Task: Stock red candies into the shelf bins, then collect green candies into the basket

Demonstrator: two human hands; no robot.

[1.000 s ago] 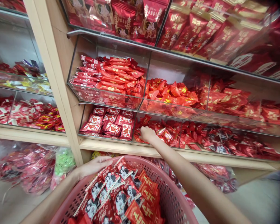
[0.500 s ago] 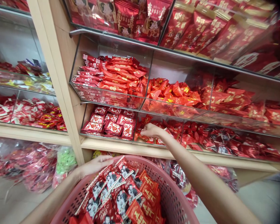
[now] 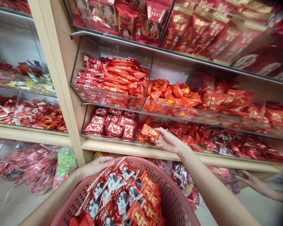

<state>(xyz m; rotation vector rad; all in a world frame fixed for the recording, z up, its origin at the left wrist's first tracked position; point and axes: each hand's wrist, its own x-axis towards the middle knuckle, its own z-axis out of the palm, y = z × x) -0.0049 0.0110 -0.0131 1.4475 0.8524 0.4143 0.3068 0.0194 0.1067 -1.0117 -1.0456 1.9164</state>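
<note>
In front of me is a pink plastic basket (image 3: 176, 185) with a perforated wall. It holds red candy packets (image 3: 122, 201) with black-and-white figures and orange-red candy packets (image 3: 141, 213) with gold lettering. My left hand (image 3: 96, 166) is closed on the basket's far left rim. My right hand (image 3: 166, 139) pinches an orange-red candy packet (image 3: 150, 131) with gold lettering, just in front of the lowest shelf. Behind it lies a compartment of similar red packets (image 3: 140, 137). To its left, white-and-red square packets (image 3: 115, 128) lie in rows.
Glass-fronted shelves (image 3: 179, 110) above hold red wrapped sweets. A wooden ledge (image 3: 132, 149) runs under the lowest bins, and a wooden upright (image 3: 58, 78) stands at left. Clear bags (image 3: 37, 169) of sweets lie on the floor. Another person's hand (image 3: 247, 179) reaches in at right.
My right hand has drawn back slightly from the bin with a packet now showing in its fingers. Another person's hand has come into view at right. My left hand stays on the rim.
</note>
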